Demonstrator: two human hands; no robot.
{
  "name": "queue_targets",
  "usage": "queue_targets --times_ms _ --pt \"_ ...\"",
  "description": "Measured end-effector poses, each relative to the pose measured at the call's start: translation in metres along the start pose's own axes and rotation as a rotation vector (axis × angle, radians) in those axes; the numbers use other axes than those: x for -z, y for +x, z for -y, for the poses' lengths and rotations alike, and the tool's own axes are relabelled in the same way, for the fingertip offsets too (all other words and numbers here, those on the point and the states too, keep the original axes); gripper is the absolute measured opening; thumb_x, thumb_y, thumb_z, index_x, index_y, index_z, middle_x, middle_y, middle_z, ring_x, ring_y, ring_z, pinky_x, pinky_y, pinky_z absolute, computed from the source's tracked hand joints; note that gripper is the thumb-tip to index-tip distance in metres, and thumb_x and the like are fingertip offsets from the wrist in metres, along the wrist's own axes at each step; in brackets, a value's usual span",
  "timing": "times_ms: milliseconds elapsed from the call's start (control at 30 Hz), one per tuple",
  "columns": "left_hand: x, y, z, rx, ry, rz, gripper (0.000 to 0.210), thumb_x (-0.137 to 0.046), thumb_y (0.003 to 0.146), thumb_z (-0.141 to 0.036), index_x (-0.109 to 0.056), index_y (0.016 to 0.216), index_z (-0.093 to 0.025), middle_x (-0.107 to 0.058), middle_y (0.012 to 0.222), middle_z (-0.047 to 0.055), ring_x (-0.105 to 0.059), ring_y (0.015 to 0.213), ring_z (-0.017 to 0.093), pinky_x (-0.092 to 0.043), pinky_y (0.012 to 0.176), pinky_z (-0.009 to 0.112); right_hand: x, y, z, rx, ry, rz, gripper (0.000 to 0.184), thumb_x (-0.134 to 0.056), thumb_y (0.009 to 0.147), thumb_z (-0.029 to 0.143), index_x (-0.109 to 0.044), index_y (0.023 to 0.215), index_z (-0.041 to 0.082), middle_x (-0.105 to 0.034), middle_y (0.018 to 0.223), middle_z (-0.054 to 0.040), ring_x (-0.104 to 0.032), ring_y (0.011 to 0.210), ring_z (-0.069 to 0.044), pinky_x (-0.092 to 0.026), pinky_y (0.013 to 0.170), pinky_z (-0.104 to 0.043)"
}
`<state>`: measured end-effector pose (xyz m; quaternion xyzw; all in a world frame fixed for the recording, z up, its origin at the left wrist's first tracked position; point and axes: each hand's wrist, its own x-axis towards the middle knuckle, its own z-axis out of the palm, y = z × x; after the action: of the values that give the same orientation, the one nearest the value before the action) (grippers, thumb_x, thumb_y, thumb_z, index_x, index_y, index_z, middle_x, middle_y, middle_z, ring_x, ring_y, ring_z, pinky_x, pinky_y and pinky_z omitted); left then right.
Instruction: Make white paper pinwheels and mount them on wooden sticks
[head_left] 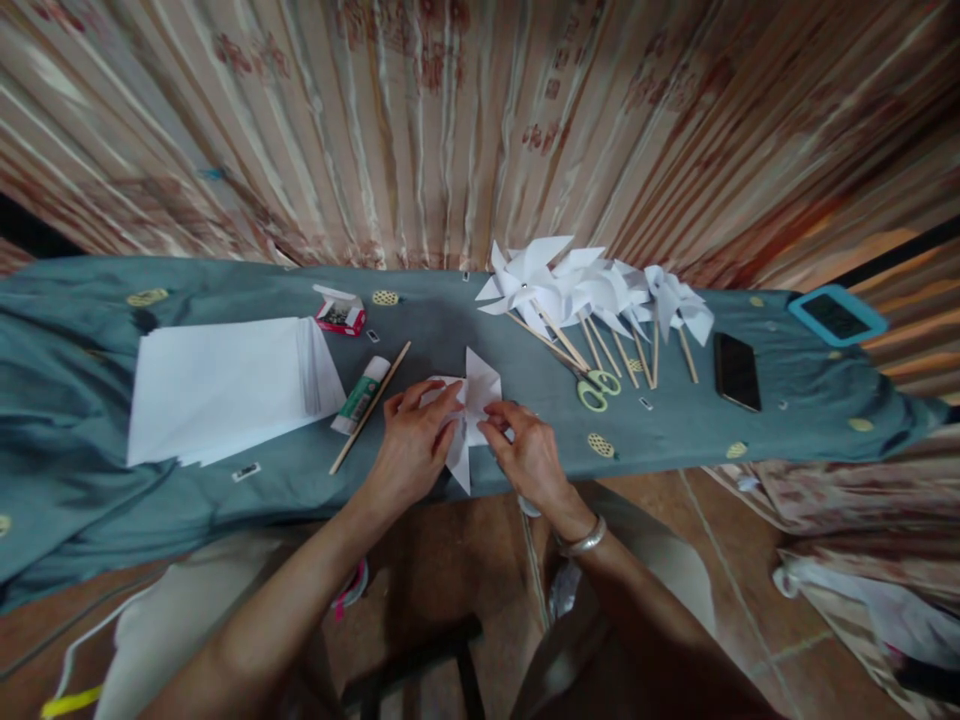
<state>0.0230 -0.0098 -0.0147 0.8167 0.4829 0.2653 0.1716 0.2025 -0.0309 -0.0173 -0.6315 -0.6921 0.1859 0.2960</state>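
A folded white paper pinwheel (480, 390) without a stick lies at the front of the cloth-covered table, its points spreading up, down and sideways. My left hand (412, 440) grips its left side, thumb and fingers bent over the paper near the middle. At the right side, my right hand (529, 445) pinches the edge of a blade between thumb and fingers; the fingertips are partly hidden. Left of my left hand are a wooden stick (370, 408) and a glue stick (361, 394) with a green label, lying side by side.
A stack of white paper (217, 385) lies at left, with an open small red box (341, 312) beyond it. Several finished pinwheels (529, 280) on sticks lie at back right, near green-handled scissors (596, 388). Farther right are a phone (737, 371) and a blue-framed device (838, 314).
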Motion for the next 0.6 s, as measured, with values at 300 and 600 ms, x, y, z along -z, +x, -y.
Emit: queue_targets --times_ms 300,600 --pt "-0.0029 -0.0014 -0.0015 -0.023 0.019 0.017 0.042 -0.044 0.094 -0.020 -0.053 0.135 -0.019 -0.068 0.121 0.011 -0.047 0.129 0.027 -0.032 0.103 0.050 -0.0016 0.0013 0.0018 -0.030 -0.027 0.002 0.017 -0.061 0.086 0.026 -0.068 0.101 0.021 -0.073 0.083 -0.0049 -0.068 0.081 -0.021 -0.051 0.079 -0.031" --pt "-0.0056 -0.0019 -0.0061 -0.096 0.080 0.061 0.045 -0.044 0.093 -0.015 -0.051 0.137 -0.023 -0.074 0.108 0.009 -0.046 0.131 0.027 -0.029 0.105 0.054 -0.0027 0.0029 0.0039 -0.006 -0.075 -0.012 0.012 -0.057 0.088 0.024 -0.067 0.095 0.021 -0.072 0.081 -0.0048 -0.068 0.078 -0.020 -0.050 0.074 -0.030"
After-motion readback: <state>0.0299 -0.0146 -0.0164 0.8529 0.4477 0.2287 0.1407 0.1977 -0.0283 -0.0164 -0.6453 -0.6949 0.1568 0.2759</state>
